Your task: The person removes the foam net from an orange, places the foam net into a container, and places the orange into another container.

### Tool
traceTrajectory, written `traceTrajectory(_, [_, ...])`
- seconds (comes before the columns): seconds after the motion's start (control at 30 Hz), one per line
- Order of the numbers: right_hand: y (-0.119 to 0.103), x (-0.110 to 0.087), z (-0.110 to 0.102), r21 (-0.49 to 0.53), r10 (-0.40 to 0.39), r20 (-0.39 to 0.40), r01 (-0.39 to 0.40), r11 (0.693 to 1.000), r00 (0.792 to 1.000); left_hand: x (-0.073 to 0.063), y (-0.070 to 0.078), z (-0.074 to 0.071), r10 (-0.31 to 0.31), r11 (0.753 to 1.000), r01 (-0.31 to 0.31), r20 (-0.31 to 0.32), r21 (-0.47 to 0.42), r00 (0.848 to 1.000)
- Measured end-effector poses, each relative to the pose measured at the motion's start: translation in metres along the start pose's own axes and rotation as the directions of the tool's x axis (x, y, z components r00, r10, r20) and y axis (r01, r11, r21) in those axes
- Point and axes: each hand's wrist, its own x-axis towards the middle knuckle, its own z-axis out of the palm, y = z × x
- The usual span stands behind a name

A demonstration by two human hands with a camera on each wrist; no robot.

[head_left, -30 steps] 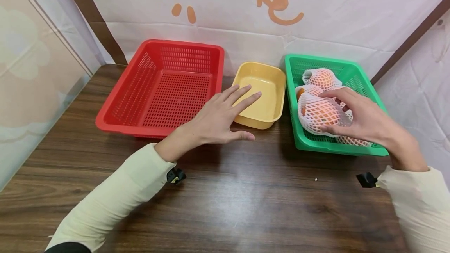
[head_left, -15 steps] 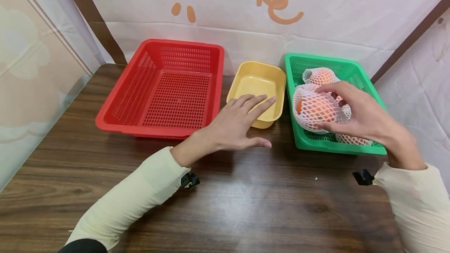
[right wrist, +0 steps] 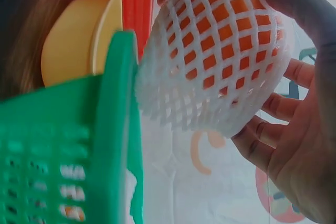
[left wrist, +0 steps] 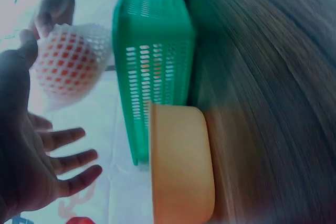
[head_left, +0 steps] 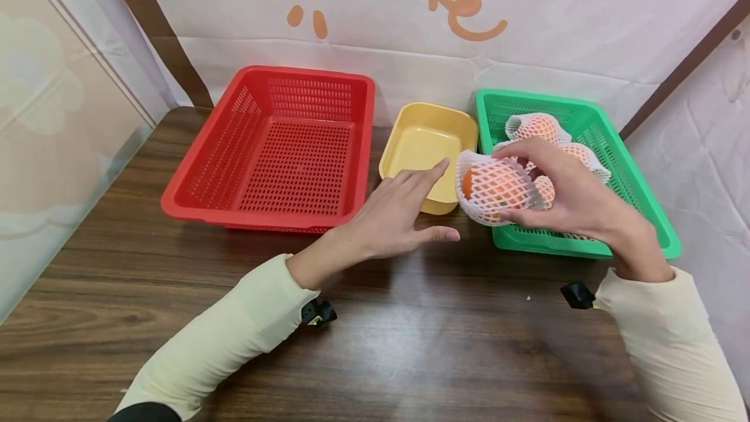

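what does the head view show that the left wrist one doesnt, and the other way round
Only the head view: the inside of the red basket, the other wrapped fruits in the green basket from above, and both pale sleeves.

Only the left wrist view: the palm side of the left hand and the slots in the green basket's outer wall.

Both: the yellow tub and the right hand holding a net-wrapped fruit.
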Motion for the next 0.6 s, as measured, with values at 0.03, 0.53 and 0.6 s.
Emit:
traceTrajectory(0.03, [-0.001, 0.002, 0.003, 0.004, -0.009, 0.007, 0.009, 1.000, 1.000, -0.001, 0.001, 0.000, -0.015, 0.999, 0.015, -0.002, -0.032, 1.000])
traceTrajectory(0.53, [-0.014, 0.014, 0.046, -0.051, -0.004, 0.126, 0.010, 0.999, 0.992, -0.024, 0.004, 0.010, -0.061, 0.962, 0.025, -0.124, -0.273, 0.990])
traceTrajectory(0.6, [-0.015, 0.015, 0.050, -0.055, -0.013, 0.137, 0.020, 0.998, 0.990, -0.027, 0.003, 0.013, -0.048, 0.960, 0.004, -0.150, -0.279, 0.988])
